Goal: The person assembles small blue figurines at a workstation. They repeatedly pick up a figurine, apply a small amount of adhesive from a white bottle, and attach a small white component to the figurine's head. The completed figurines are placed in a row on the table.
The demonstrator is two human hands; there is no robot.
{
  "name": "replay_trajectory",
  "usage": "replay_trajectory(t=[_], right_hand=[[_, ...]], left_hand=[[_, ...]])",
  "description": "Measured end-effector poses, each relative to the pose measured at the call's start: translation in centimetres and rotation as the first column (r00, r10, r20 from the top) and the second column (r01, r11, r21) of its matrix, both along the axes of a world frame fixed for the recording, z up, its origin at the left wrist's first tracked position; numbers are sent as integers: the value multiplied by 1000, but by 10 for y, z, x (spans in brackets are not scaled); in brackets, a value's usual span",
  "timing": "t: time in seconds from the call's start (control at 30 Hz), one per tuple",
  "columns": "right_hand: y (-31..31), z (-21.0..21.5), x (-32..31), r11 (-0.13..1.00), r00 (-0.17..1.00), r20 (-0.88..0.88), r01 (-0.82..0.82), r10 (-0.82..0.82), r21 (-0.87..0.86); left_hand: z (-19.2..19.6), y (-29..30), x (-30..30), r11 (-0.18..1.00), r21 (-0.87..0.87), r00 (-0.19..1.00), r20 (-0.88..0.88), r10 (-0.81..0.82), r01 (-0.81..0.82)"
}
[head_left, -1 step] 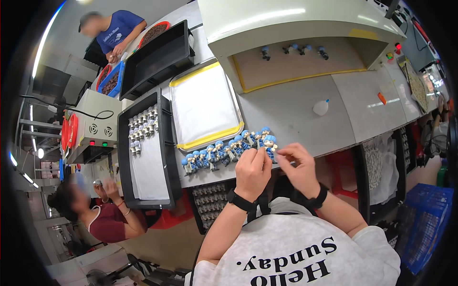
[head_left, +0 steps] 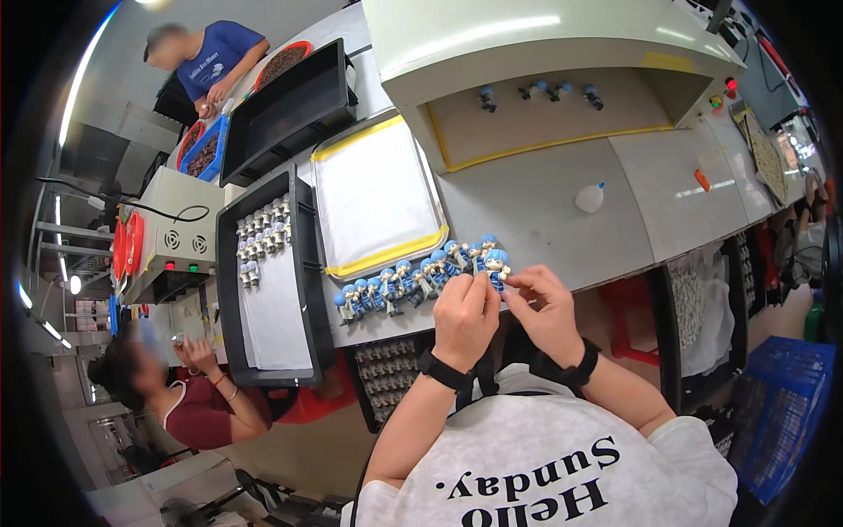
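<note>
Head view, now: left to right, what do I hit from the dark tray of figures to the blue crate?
Dark tray → white-lined tray → left hand → blue-haired figure at the fingertips → right hand → white bottle → orange piece → blue crate

Along the near edge of the grey worktop (head_left: 537, 215), figurines (head_left: 406, 279) have blue heads, blue-and-white bodies; yellow tape (head_left: 387, 254) edges a white sheet (head_left: 378, 195).
</note>
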State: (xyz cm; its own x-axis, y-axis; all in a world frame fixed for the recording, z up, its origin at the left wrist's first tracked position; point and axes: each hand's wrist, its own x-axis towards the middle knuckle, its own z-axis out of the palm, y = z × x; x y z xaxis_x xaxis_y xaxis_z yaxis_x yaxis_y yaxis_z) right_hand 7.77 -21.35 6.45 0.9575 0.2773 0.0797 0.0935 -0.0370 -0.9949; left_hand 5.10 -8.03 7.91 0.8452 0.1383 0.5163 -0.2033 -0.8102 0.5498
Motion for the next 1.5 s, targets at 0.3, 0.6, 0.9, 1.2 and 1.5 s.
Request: replay_trajectory(t=[0.3, 0.6, 0.9, 1.2, 1.5], right_hand=[[7, -5, -17, 995, 987, 121, 104, -103, 0], [-2, 3, -13, 1000, 985, 170, 2, -2, 2], [-6, 2, -9, 999, 985, 170, -8, 17, -52], [-7, 8, -9, 999, 975, 222, 4, 7, -47], [-13, 3, -9, 999, 989, 148, -32, 27, 35]], left_hand=[[1, -3, -10, 996, -56, 998, -6, -65, 64], [4, -3, -18, 992, -13, 992, 27, -126, 127], [-1, -8, -18, 993, -42, 994, 11, -107, 108], [-2, -11, -21, 991, -86, 995, 13, -101, 102], [2, -13, -25, 988, -63, 989, -26, -144, 142]])
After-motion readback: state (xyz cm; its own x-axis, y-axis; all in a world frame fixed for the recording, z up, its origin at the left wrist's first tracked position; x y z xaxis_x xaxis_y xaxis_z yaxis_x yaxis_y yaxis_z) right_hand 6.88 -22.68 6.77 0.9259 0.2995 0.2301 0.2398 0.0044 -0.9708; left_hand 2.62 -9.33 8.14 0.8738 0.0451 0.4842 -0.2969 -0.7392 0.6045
